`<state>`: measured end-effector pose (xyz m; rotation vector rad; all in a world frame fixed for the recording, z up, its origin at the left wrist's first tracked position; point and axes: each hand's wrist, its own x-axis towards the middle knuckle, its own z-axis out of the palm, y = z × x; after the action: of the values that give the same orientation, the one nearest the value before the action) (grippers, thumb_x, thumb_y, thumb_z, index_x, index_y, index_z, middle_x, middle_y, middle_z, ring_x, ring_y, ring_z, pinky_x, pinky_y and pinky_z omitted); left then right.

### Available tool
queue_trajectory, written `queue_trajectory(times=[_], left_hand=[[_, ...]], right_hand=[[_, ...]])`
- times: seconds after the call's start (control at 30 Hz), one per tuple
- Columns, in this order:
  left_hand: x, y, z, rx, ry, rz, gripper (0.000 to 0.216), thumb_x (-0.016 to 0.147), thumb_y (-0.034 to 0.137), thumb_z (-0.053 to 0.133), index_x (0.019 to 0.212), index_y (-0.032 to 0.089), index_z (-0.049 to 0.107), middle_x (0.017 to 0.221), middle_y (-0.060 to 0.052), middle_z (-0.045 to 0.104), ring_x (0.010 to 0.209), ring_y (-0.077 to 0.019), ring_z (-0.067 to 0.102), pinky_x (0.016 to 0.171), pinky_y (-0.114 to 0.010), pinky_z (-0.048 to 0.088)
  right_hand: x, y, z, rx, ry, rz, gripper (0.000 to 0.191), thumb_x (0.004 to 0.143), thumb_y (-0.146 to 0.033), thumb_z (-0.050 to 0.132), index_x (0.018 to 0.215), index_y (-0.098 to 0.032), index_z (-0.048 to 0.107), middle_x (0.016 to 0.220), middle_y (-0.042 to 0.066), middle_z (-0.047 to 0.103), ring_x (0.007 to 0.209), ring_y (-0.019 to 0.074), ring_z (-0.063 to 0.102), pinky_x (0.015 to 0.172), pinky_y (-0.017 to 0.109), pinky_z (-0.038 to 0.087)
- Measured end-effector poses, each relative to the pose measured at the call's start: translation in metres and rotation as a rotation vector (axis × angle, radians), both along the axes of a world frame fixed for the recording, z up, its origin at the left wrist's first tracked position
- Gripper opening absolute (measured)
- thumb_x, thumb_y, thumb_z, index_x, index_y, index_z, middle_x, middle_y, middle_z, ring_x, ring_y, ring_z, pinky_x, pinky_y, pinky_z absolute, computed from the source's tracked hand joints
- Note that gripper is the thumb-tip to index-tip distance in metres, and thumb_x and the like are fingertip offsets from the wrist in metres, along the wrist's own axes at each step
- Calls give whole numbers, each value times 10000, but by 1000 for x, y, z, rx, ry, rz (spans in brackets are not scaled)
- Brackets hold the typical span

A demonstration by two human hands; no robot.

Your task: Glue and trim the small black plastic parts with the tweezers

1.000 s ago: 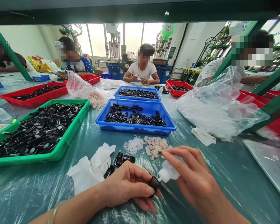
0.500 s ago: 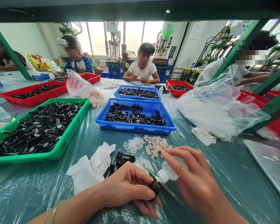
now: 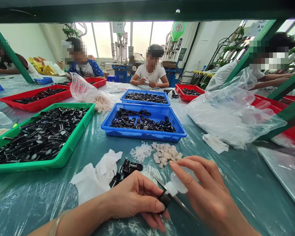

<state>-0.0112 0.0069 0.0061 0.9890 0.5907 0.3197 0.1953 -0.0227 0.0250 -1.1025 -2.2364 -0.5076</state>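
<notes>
Two hands on the job: left hand [image 3: 130, 198], 1, grip closed on 1 black part [image 3: 165, 200], pinched between thumb and fingers; right hand [image 3: 208, 190], 1, grip closed around 1 translucent squeeze bottle [image 3: 178, 184], tilted, white cap at the part's upper end. Nozzle hidden, can't tell if it touches. Black part is held just above the counter [image 3: 238, 173], front middle. 1 slim metal tool [image 3: 186, 208], looks like tweezers, lies slantwise past the held part. Loose black parts [image 3: 129, 167], at least 3, partly hidden behind the left hand, beside 1 crumpled white tissue [image 3: 95, 178]; 1 smaller tissue [image 3: 215, 143] to the right. 2 small piles side by side: white bits [image 3: 141, 152], beige chips [image 3: 166, 153], too many to count. 2 blue trays [image 3: 142, 134] mid-counter, one behind the other; 1 green tray [image 3: 27, 168] left; all three hold black parts, uncountable. Red trays [image 3: 34, 108]: 3 clear, more at right, partly hidden. 2 clear plastic bags [image 3: 233, 121], one each side of the blue trays. 4 co-workers [image 3: 150, 72] around, faces blurred.
</notes>
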Motion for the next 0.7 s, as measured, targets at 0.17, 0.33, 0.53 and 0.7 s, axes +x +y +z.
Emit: queue_trajectory(times=[0.17,0.33,0.53,0.7], left_hand=[[0,1,-1,-4,-11,3,221,693,250,683,835,82,703,738,-77,663,615,-118,654,541,-148,502],[-1,1,-3,-6,-42,-11,210,697,246,682,817,75,703,731,-73,659,614,-114,653,542,-144,503],[-1,2,-1,-11,-57,-11,190,707,228,671,817,76,698,757,-75,662,615,-109,654,538,-140,503],[-2,1,-1,-21,-57,-4,185,708,221,669,818,75,699,761,-75,666,611,-105,654,536,-135,503]], right_hand=[[0,1,-1,9,5,2,404,802,0,435,1124,-203,570,979,95,610,982,226,514,821,382,477],[-1,3,0,41,-21,11,383,802,24,432,1100,-168,577,963,106,600,967,223,513,801,379,484],[-1,2,2,29,-18,24,365,812,22,419,1090,-157,574,963,112,593,976,227,501,797,382,489],[-1,2,4,28,-23,35,345,821,12,414,1077,-151,579,951,109,592,973,221,496,795,375,491]])
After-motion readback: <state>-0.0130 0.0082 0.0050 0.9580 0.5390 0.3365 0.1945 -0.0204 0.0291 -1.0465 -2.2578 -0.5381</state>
